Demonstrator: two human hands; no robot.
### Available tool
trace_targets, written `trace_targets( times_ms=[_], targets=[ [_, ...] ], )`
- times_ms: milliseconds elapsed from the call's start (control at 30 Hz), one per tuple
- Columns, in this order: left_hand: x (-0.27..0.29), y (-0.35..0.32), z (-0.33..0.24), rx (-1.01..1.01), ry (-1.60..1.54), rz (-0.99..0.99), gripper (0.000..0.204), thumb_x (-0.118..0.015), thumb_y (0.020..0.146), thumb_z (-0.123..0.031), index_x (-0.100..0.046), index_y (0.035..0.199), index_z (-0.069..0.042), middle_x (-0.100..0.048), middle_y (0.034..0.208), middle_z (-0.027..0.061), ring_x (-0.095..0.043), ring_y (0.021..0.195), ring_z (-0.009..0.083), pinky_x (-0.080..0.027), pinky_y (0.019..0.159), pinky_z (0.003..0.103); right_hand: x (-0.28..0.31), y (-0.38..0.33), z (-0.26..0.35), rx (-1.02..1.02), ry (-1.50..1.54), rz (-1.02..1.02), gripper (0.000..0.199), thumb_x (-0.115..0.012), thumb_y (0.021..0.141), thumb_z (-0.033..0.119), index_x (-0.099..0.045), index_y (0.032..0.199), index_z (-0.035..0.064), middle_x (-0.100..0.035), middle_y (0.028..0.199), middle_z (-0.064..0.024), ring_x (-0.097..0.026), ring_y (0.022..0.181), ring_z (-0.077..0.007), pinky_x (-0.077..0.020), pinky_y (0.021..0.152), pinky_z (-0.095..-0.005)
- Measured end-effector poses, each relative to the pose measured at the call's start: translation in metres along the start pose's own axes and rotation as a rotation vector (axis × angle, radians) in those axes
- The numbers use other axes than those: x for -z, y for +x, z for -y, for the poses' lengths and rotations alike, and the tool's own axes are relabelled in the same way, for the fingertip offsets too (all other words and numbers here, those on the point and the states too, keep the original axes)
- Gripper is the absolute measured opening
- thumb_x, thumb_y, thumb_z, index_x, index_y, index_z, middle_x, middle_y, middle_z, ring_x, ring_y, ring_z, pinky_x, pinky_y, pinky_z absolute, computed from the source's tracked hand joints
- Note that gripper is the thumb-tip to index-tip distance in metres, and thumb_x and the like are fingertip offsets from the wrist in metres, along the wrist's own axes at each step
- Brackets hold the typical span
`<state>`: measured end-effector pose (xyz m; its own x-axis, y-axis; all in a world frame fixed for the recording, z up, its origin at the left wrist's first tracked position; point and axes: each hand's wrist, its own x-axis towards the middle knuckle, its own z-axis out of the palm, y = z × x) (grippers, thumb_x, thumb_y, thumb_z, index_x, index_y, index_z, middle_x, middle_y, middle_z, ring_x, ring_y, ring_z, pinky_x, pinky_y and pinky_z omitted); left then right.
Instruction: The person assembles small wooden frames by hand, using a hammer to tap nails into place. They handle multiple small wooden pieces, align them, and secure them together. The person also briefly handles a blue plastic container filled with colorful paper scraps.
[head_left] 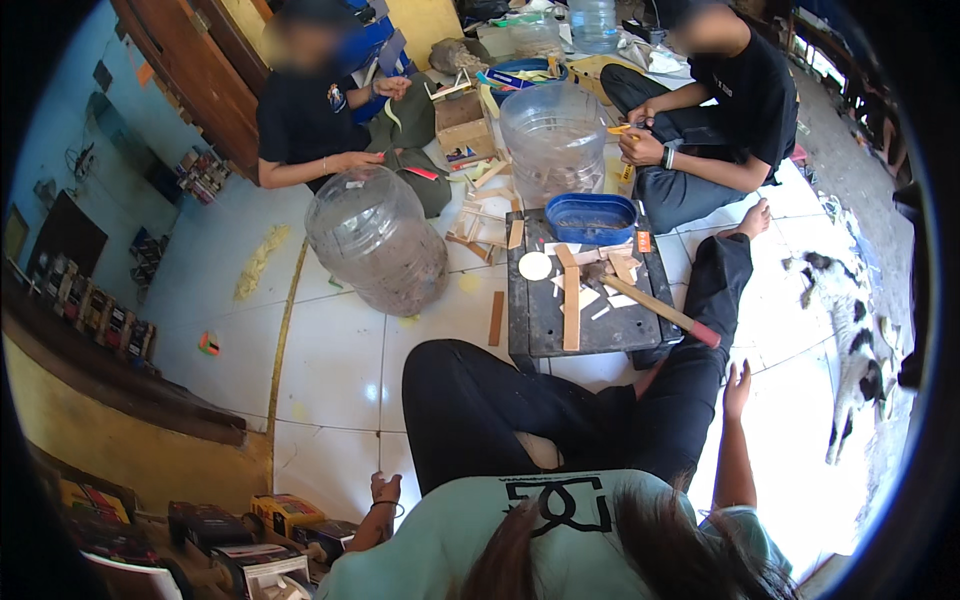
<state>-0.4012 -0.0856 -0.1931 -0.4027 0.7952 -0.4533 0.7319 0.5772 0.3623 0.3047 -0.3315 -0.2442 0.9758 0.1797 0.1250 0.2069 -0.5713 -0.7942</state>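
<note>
Wooden hammer (655,308) lies well ahead of the right hand (737,378), untouched.

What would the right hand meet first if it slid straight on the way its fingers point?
Probably the black trouser leg. The right hand is open over the white floor tile, its fingers aimed along the leg's edge. The hammer lies left of that line. Depth is unclear.

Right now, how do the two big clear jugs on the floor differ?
The near jug lies tilted with its dome intact and looks cloudy; a person's hand rests on it. The far jug stands upright, its top cut open, behind the blue tray. Both are clear plastic, about the same size.
</note>
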Motion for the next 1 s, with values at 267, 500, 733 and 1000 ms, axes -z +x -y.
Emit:
trace_targets(
  times_ms=[267, 500, 733, 1000],
  targets=[
    [-0.039, -0.005, -0.022, 0.383, 0.487, 0.101, 0.074, -0.061, 0.075, -0.049, -0.043, 0.132, -0.005, -0.05, 0.127, 0.0231, -0.051, 0.113, 0.0403, -0.038, 0.095, 0.055, 0.096, -0.143, -0.035, 0.304, -0.794, 0.316, 0.09, -0.069, 0.073, 0.021, -0.018, 0.146, 0.0095, -0.025, 0.15, -0.0117, -0.017, 0.141, -0.0296, -0.0148, 0.111, -0.0513],
    [-0.095, 0.04, 0.011, 0.118, 2.106, 0.604, 0.059, -0.051, 0.084, -0.047, -0.049, 0.129, -0.009, -0.053, 0.127, 0.0188, -0.055, 0.11, 0.0391, -0.034, 0.094, 0.064, 0.087, -0.16, -0.021, 0.415, -0.911, 0.381, 0.057, -0.052, 0.086, 0.025, -0.033, 0.139, 0.0137, -0.035, 0.141, -0.0126, -0.03, 0.132, -0.0298, -0.0235, 0.107, -0.0449],
    [-0.102, 0.038, 0.013, -0.121, 2.697, 1.026, 0.049, -0.041, 0.093, -0.046, -0.054, 0.126, -0.012, -0.056, 0.127, 0.0144, -0.059, 0.107, 0.0378, -0.03, 0.092, 0.074, -0.099, -0.112, 0.015, 0.032, -0.382, 0.079, 0.041, -0.056, 0.086, 0.029, -0.047, 0.123, 0.0143, -0.054, 0.105, -0.0163, -0.05, 0.098, -0.0344, -0.0391, 0.084, -0.0449],
    [-0.1, 0.022, -0.003, 0.308, 0.266, -0.105, 0.089, -0.064, 0.075, -0.055, -0.03, 0.139, -0.002, -0.042, 0.136, 0.0235, -0.044, 0.121, 0.0395, -0.031, 0.104, 0.048, -0.142, -0.098, 0.058, -0.284, 0.074, 0.191, 0.034, -0.059, 0.085, 0.031, -0.055, 0.115, 0.0149, -0.064, 0.095, -0.0218, -0.061, 0.089, -0.0418, -0.0474, 0.077, -0.0468]
  ],
)
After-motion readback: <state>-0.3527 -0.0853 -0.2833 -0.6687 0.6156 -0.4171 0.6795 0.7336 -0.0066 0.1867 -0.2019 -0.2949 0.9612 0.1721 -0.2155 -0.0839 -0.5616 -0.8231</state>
